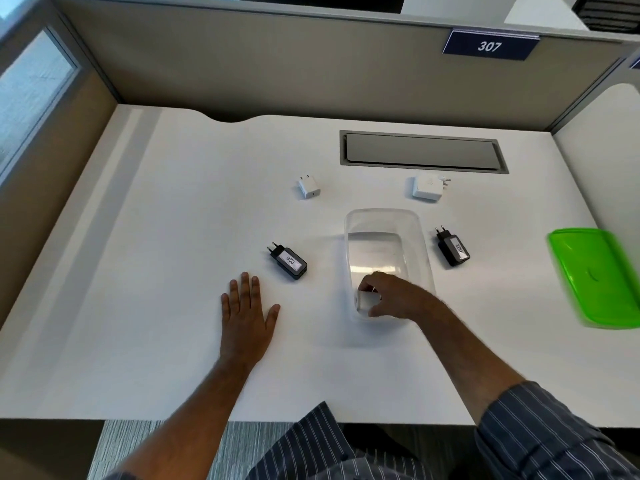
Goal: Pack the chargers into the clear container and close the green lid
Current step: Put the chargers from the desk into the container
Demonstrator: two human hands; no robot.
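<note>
A clear container [382, 220] stands open in the middle of the white desk. My right hand [391, 296] reaches into its near end, fingers closed around a white charger [365, 299]. My left hand [246, 313] lies flat on the desk, fingers spread, holding nothing. A black charger labelled 026 [288, 260] lies just beyond my left hand. Another black charger [452, 247] lies right of the container. A small white charger [309, 187] and a larger white charger [428, 187] sit farther back. The green lid [595, 275] rests at the far right.
A grey cable hatch [422, 152] is set into the desk behind the chargers. Beige partition walls [277, 71] enclose the desk at the back and left, with a sign reading 307 [489, 46]. The desk's near edge is close to my body.
</note>
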